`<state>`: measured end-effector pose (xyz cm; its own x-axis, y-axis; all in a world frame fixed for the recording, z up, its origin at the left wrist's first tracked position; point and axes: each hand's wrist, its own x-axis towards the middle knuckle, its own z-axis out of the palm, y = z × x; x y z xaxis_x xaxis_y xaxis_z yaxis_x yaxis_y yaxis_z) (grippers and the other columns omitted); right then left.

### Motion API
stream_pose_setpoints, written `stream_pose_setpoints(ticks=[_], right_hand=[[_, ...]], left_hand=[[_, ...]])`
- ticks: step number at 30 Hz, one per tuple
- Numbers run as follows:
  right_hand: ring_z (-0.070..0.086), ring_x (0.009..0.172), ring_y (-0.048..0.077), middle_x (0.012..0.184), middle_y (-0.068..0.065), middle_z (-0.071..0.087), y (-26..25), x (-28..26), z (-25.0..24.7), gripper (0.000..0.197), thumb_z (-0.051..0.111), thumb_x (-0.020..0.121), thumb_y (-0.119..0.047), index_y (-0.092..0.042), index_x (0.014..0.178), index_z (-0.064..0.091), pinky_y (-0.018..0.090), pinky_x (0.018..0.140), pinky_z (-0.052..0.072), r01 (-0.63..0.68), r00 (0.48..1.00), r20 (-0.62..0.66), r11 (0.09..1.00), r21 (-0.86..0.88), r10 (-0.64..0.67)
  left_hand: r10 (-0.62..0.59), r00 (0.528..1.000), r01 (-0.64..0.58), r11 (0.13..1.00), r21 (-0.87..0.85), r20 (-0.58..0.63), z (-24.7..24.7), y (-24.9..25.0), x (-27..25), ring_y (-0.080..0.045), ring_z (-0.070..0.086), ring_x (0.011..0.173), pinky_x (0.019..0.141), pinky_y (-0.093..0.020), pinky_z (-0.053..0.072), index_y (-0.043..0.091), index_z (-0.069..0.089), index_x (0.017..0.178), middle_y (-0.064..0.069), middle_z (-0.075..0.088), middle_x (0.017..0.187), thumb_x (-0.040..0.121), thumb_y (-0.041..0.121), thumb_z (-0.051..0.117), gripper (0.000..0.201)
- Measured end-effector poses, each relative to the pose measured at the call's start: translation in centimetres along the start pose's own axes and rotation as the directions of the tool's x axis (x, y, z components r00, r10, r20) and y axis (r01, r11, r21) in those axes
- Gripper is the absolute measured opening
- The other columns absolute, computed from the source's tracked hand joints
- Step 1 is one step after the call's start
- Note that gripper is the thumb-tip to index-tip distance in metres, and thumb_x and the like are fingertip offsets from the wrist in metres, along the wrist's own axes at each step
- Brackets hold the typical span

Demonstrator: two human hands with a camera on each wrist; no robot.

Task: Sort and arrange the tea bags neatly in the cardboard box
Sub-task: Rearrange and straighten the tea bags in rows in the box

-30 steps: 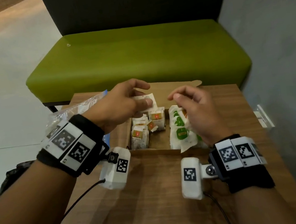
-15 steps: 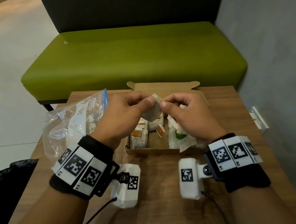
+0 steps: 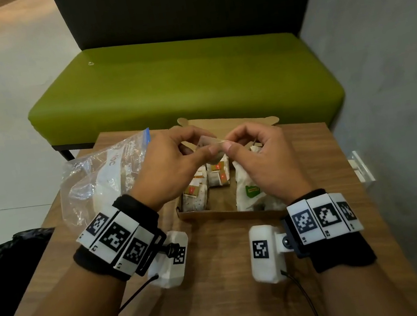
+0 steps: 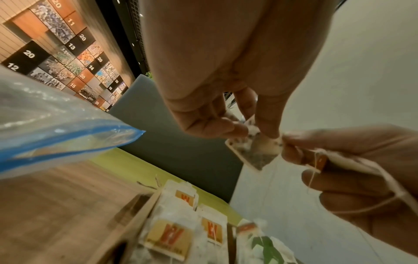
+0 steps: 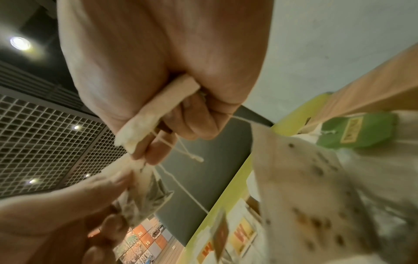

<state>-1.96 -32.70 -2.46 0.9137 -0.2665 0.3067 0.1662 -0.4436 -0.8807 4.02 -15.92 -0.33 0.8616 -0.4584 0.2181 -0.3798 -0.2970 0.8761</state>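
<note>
Both hands are raised together above the open cardboard box (image 3: 227, 213), which sits on the wooden surface (image 3: 220, 278) in front of a green bench (image 3: 177, 81). The left hand (image 3: 169, 169) pinches a loose tea bag (image 4: 255, 151) between thumb and fingertips, holding it in the air over the far end of the box. The right hand (image 3: 264, 160) meets it there: its thumb and forefinger nip the edge of that same bag at its string (image 3: 222, 141), while its curled lower fingers keep hold of a second tea bag (image 5: 156, 110) tucked against the palm, with an orange tag (image 4: 320, 161) showing and thread looped across the fingers. So neither hand is free; each is closed in a fine pinch.

Down in the box, tea bags lie in two groups. On the left side are white bags with yellow and orange tags (image 3: 205, 182), stacked close to one another. On the right side is a heap of white bags with green tags (image 3: 250, 192), partly hidden under the right hand. A strip of bare brown floor shows between the two groups. The box lid flap (image 3: 226, 124) stands open at the far edge.

A crumpled clear zip bag (image 3: 102, 179) with a blue seal rests on the surface to the left of the box, just beside the left wrist.
</note>
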Motion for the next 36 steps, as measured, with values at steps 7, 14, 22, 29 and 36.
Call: stream_pose_setpoints(ticks=[7,14,22,29,36], right_hand=[[0.058,0.074,0.005,0.077,-0.008,0.064,0.5,0.1,-0.7,0.013,0.071,0.092,-0.024,-0.019,0.081,0.068,0.034,0.074,0.051,-0.016,0.997,0.072,0.999,0.048,0.012],[0.058,0.075,0.005,0.081,-0.010,0.065,0.8,0.3,-0.5,0.012,0.066,0.096,-0.024,-0.023,0.084,0.066,0.034,0.074,0.049,-0.056,0.995,0.084,0.997,0.058,0.051],[0.064,0.081,0.010,0.084,-0.006,0.070,0.6,0.0,0.6,0.010,0.064,0.098,-0.024,-0.020,0.095,0.072,0.038,0.077,0.054,-0.069,0.983,0.170,0.997,0.029,0.063],[0.061,0.079,-0.002,0.076,-0.016,0.068,0.2,-0.7,1.4,0.017,0.067,0.096,-0.024,-0.026,0.079,0.070,0.027,0.077,0.048,-0.090,0.957,0.273,0.995,-0.043,0.098],[0.063,0.079,0.001,0.080,-0.008,0.070,0.1,-0.6,1.3,0.014,0.070,0.094,-0.021,-0.023,0.080,0.067,0.026,0.076,0.048,-0.143,0.936,0.330,0.989,0.048,0.120]], left_hand=[[0.003,0.999,-0.009,0.989,0.145,0.036,-0.7,-0.9,0.6,-0.014,0.064,0.072,0.068,-0.032,0.053,0.022,0.075,0.083,0.013,0.070,0.085,0.095,0.028,0.063,0.018],[-0.007,0.978,-0.049,0.963,0.264,0.207,-1.0,-0.7,0.1,0.001,0.051,0.062,0.059,-0.016,0.037,0.024,0.075,0.083,0.015,0.061,0.076,0.089,0.025,0.071,0.007],[-0.089,0.995,0.098,0.942,-0.322,0.045,-1.6,0.0,0.5,-0.009,0.056,0.056,0.051,-0.020,0.046,-0.001,0.070,0.087,-0.006,0.062,0.069,0.089,0.010,0.068,0.012],[-0.141,0.980,0.085,0.932,-0.351,-0.138,-1.1,-0.4,1.0,-0.011,0.064,0.060,0.053,-0.022,0.053,0.005,0.069,0.084,0.002,0.063,0.062,0.089,0.009,0.070,0.007],[-0.076,0.976,0.052,0.991,-0.120,-0.204,-1.1,-1.0,1.0,-0.022,0.068,0.065,0.066,-0.047,0.061,0.011,0.074,0.088,-0.005,0.069,0.073,0.087,0.018,0.074,0.006]])
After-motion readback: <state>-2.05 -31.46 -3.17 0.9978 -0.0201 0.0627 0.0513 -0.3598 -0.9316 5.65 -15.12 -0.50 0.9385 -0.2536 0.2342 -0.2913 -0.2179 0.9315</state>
